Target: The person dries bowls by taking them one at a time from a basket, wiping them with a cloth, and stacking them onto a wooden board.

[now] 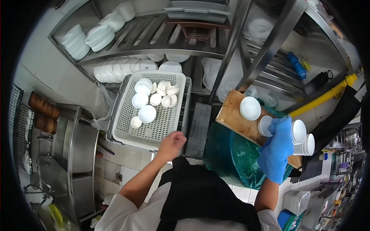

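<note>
My left hand [172, 146] is bare and hovers by the near right corner of a white perforated basket [127, 111], its fingers curled and partly hidden. Inside the basket are white bowls [147, 114] and several small dishes [155, 99]. On the right, a blue cloth [275, 150] covers my right hand [278, 134], which is beside white bowls on a wooden board [235, 109]. One bowl [264, 126] touches or nearly touches the cloth's left side. Stacked bowls [305, 145] stand just right of the cloth, and another stack [250, 108] sits farther left. The cloth hides my right fingers.
Metal shelves [154, 32] with stacked white plates [75, 44] rise beyond the basket. A green bag [239, 154] hangs below the board. A steel sink counter [83, 138] is at the left, and a yellow pipe [327, 98] runs along the right.
</note>
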Tool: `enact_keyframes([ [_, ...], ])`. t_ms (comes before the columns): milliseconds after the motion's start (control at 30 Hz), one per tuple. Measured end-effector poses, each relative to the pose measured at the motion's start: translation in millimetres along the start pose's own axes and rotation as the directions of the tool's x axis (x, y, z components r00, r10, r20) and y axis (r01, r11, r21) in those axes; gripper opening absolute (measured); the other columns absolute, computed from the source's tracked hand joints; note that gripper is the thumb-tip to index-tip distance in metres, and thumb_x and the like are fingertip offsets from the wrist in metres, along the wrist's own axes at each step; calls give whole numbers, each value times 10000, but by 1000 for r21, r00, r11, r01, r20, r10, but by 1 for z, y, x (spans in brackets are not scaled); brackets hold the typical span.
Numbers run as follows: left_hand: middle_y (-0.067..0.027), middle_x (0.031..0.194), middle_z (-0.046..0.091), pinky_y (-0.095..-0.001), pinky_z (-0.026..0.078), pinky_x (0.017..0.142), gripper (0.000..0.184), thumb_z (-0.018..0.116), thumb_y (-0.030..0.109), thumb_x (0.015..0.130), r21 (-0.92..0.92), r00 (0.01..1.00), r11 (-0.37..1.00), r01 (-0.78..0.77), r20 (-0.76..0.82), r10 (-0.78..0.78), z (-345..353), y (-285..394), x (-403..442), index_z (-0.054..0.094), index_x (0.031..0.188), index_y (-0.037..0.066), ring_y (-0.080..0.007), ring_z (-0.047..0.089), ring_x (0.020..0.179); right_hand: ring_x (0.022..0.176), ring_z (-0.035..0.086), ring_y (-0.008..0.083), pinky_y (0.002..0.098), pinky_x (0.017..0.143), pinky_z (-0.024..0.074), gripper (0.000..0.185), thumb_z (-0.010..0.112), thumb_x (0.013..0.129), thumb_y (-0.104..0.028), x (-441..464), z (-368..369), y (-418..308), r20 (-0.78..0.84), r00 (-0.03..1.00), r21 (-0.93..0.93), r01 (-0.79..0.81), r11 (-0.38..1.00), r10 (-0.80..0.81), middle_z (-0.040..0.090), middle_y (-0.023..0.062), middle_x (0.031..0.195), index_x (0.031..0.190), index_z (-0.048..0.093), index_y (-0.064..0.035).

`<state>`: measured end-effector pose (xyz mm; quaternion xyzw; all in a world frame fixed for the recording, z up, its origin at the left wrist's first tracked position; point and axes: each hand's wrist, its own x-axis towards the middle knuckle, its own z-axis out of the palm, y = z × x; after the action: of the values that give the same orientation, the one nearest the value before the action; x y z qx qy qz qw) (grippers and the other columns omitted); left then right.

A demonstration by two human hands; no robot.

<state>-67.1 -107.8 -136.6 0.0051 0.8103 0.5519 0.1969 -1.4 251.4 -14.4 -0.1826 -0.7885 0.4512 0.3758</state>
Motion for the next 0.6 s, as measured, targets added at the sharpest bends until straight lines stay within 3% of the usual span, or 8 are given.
enact_keyframes([
  [67,-155,1057,679,-367,523,742,316,686,242,865,217,978,975,-51,-185,93,-26,3,15,636,1074,10,-260,661,900,833,570,130,291,762,459,100,520,930,-115,0,-7,-17,-31,1000,23,4,1000,-3,605,51,868,918,600,-57],
  [133,-182,1014,672,-410,522,754,288,691,218,824,402,951,914,-50,-261,167,-50,-16,40,647,1007,0,-328,656,880,834,572,137,295,760,461,92,529,918,-114,-5,-11,-35,-53,998,29,19,999,-17,603,54,875,926,600,-57],
  [233,-161,959,669,-448,510,794,260,677,202,799,821,925,571,-18,-203,322,-76,-46,72,655,970,8,-331,654,885,837,574,149,300,758,463,89,542,900,-113,-12,-18,-60,-85,995,26,53,998,-51,602,58,885,939,599,-57],
  [333,-149,952,669,-460,492,844,238,660,189,775,945,947,321,54,-151,284,-94,-73,94,656,955,32,-326,652,911,839,576,161,304,755,466,98,555,882,-112,-19,-27,-88,-78,993,29,89,996,-87,600,62,895,952,598,-58],
  [400,-129,951,669,-473,472,850,201,646,190,775,979,978,205,-5,-38,206,-105,-109,112,647,926,57,-310,649,919,841,578,168,308,753,467,110,564,870,-111,-22,-32,-106,-37,993,17,111,994,-110,599,64,901,960,597,-58],
  [467,-121,912,660,-483,468,818,152,623,201,810,984,967,176,-36,-10,253,-108,-116,116,635,891,73,-306,650,890,842,579,176,311,751,469,124,573,858,-111,-30,-30,-123,71,989,29,126,992,-128,598,67,908,969,597,-58],
  [600,-155,947,666,-472,496,756,164,561,180,880,918,966,386,-90,-15,259,-108,-111,116,631,912,34,-360,651,875,846,582,191,317,748,472,160,591,835,-109,-48,-7,-143,413,898,90,123,988,-149,595,72,921,986,595,-58],
])
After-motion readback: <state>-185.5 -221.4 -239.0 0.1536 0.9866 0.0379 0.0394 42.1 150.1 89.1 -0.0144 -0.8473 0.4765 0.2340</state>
